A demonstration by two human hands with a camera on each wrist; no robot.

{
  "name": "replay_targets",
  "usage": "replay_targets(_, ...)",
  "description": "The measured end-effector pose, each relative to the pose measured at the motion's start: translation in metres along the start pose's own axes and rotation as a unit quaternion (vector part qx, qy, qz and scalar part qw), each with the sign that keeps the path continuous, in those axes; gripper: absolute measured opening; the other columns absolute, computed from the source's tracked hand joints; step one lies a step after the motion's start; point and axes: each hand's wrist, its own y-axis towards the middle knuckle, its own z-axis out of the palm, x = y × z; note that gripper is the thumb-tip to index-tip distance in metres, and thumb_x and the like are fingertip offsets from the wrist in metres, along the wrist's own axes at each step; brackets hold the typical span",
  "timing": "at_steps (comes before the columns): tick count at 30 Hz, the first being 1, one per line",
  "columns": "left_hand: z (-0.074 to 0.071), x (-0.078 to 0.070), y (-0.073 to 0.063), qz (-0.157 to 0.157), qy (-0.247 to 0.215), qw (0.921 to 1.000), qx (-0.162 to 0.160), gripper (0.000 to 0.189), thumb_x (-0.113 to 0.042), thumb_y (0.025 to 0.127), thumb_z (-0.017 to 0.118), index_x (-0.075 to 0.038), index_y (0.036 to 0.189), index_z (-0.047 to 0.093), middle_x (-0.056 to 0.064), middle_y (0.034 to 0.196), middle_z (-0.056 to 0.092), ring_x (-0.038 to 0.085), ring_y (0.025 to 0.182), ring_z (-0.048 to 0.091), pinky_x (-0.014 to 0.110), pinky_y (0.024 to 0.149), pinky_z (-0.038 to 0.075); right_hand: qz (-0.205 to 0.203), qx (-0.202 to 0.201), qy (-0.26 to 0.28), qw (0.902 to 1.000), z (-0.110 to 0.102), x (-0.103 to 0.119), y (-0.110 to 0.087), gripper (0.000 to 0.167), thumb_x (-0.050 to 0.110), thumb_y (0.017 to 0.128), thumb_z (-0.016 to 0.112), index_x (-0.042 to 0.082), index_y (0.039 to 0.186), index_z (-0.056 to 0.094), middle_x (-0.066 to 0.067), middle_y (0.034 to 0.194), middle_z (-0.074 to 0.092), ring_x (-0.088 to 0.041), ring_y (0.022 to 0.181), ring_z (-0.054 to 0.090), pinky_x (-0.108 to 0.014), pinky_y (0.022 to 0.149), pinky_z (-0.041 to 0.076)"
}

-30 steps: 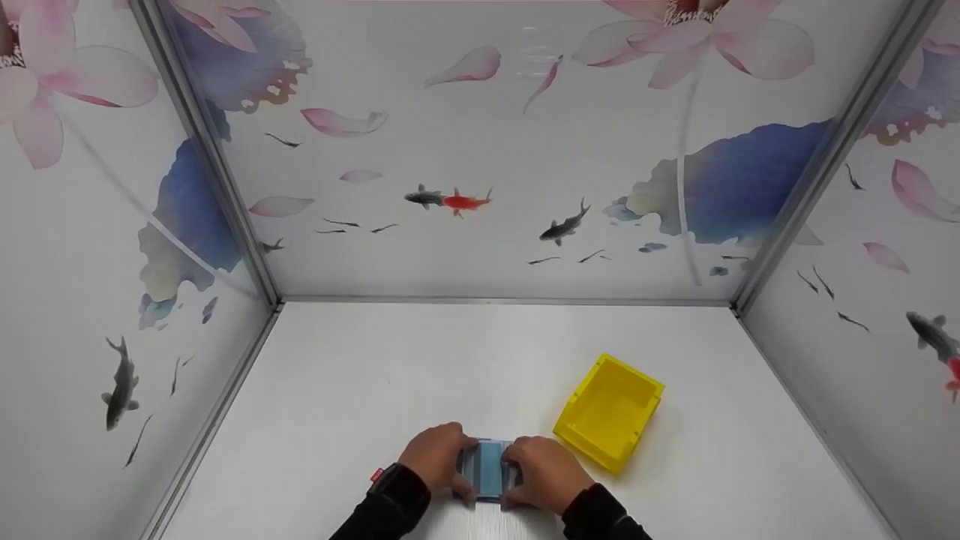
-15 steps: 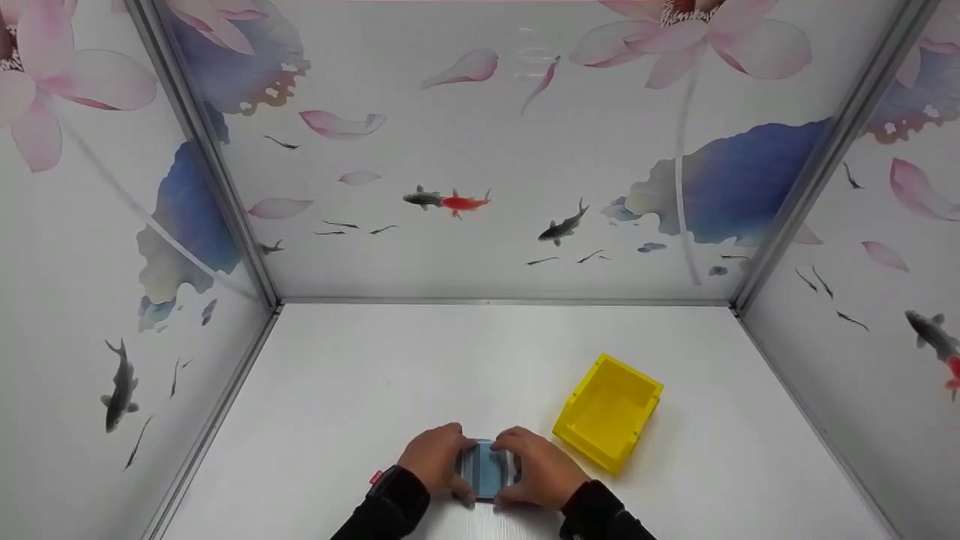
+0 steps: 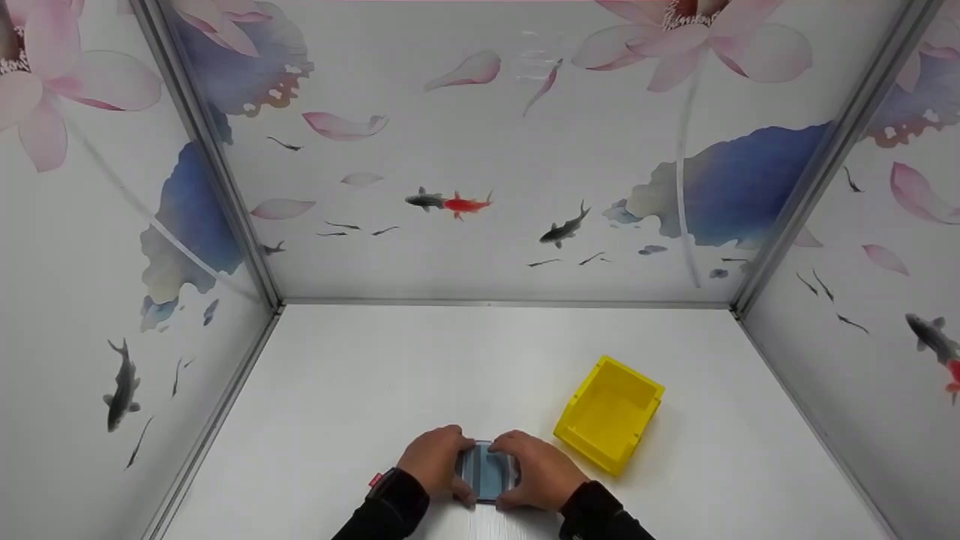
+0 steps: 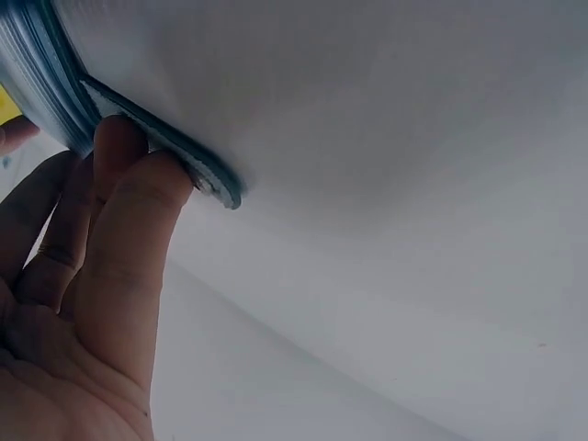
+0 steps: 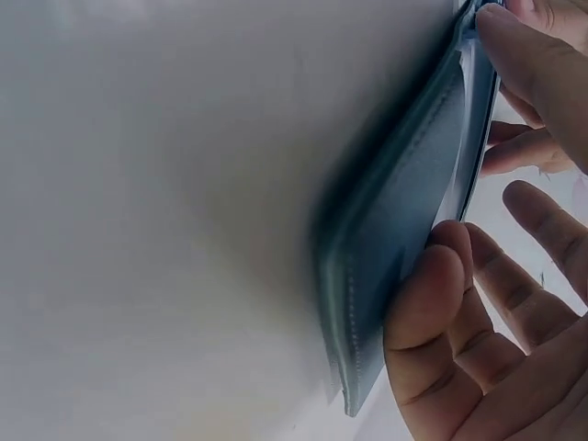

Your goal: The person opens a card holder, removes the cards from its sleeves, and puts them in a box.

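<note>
A blue-green card holder (image 3: 491, 472) with a stitched cover lies open between both hands near the front of the table. My left hand (image 3: 435, 461) grips its left side; in the left wrist view the fingertips pinch the cover flap (image 4: 170, 138), next to a stack of clear sleeves (image 4: 37, 69). My right hand (image 3: 546, 471) holds the other side, thumb at the near edge and forefinger at the far edge. Up close in the right wrist view, the stitched cover (image 5: 390, 230) stands tilted, its lower edge by the right thumb (image 5: 427, 289). Some fingers are hidden behind the holder.
A yellow plastic bin (image 3: 611, 412) stands just beyond the right hand, turned at an angle. White panels (image 3: 480, 255) printed with flowers and fish wall in the white table (image 3: 360, 375) at the back and both sides, joined by metal rails.
The right forefinger and thumb have shifted left along the card holder's far and near edges. Its upper face looks darker and greyer than before. The left hand stays in place.
</note>
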Motion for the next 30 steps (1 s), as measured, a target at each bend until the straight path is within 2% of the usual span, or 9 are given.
replay_targets(10,-0.0015,-0.0012,0.0021,-0.016,-0.013,0.9997,0.014,0.082,-0.042,0.061,0.114,-0.014,0.131,0.084,-0.009,0.095,0.065,0.006,0.082,0.054,0.032,0.082,0.055,0.017,0.0,0.034,0.9993,-0.0001,-0.0003,-0.0003,0.065,0.036,0.08,0.105,0.027,0.137,0.074,0.009,0.141,0.073,-0.009,0.114,0.065,-0.04,0.11,0.059)
replay_targets(21,-0.0008,-0.0008,0.0015,-0.015,-0.012,0.9997,0.013,0.084,-0.041,0.059,0.115,-0.013,0.131,0.084,-0.009,0.095,0.065,0.006,0.081,0.054,0.032,0.082,0.056,0.025,0.002,0.055,0.9982,-0.0016,-0.0048,-0.0035,0.071,0.036,0.081,0.105,0.025,0.143,0.072,0.009,0.138,0.072,-0.011,0.106,0.063,-0.029,0.093,0.054)
replay_targets(28,-0.0019,-0.0014,-0.0021,-0.01,-0.015,0.9998,0.007,0.086,-0.042,0.058,0.115,-0.01,0.131,0.083,-0.007,0.098,0.066,0.006,0.082,0.052,0.031,0.081,0.054,0.021,0.001,0.052,0.9984,-0.0047,-0.0027,-0.0058,0.071,0.032,0.082,0.104,0.021,0.145,0.071,0.007,0.139,0.071,-0.012,0.107,0.064,-0.027,0.094,0.054)
replay_targets(30,-0.0017,-0.0017,-0.002,-0.011,-0.016,0.9998,0.007,0.087,-0.043,0.058,0.115,-0.01,0.133,0.082,-0.007,0.098,0.065,0.007,0.081,0.052,0.03,0.08,0.053,0.021,0.002,0.054,0.9983,-0.0058,-0.002,-0.0065,0.072,0.032,0.082,0.104,0.021,0.145,0.071,0.007,0.136,0.071,-0.013,0.105,0.064,-0.027,0.091,0.053)
